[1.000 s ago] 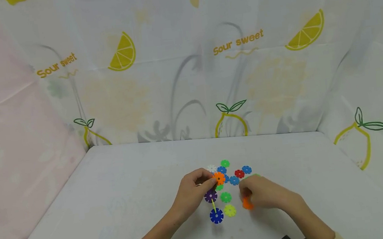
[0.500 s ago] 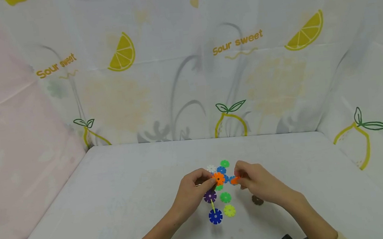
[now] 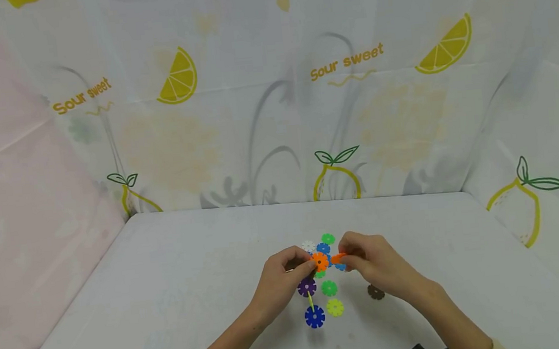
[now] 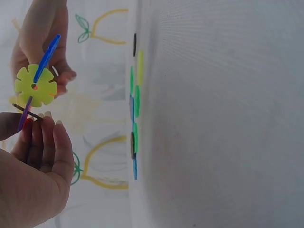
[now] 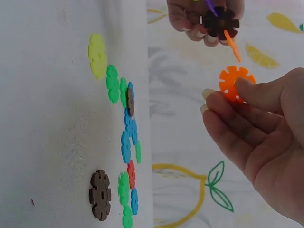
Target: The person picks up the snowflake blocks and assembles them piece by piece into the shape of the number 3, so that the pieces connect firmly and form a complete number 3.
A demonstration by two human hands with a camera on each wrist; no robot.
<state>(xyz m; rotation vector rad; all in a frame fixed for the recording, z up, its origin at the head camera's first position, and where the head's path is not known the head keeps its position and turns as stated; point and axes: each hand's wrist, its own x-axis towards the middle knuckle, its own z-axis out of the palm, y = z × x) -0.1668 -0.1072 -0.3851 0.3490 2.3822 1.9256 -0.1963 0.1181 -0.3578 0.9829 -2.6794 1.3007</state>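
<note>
My left hand (image 3: 282, 281) pinches a joined chain of notched snowflake discs. In the head view its dark blue disc (image 3: 315, 316) hangs nearest me, then comes a yellow disc (image 4: 46, 90), seen edge-on from above. A purple disc (image 3: 307, 288) follows, then a dark brown disc (image 5: 219, 23) at my left fingertips. At the far end sits an orange disc (image 3: 320, 261). Between thumb and fingers, my right hand (image 3: 381, 260) holds a separate orange disc (image 5: 229, 76). In the right wrist view a small gap shows between the two orange discs. Both hands are raised above the table.
Loose discs lie flat on the white table (image 3: 192, 261): a yellow one (image 3: 335, 307), a green one (image 3: 329, 288), a brown one (image 3: 376, 291), and farther back several blue, green and white ones. A red disc (image 5: 131, 174) shows in the right wrist view. A printed curtain (image 3: 233, 117) stands behind.
My right hand has picked the loose orange disc up from the table and carried it up and left, close to the chain. The brown disc beneath came into view. My left hand stays put.
</note>
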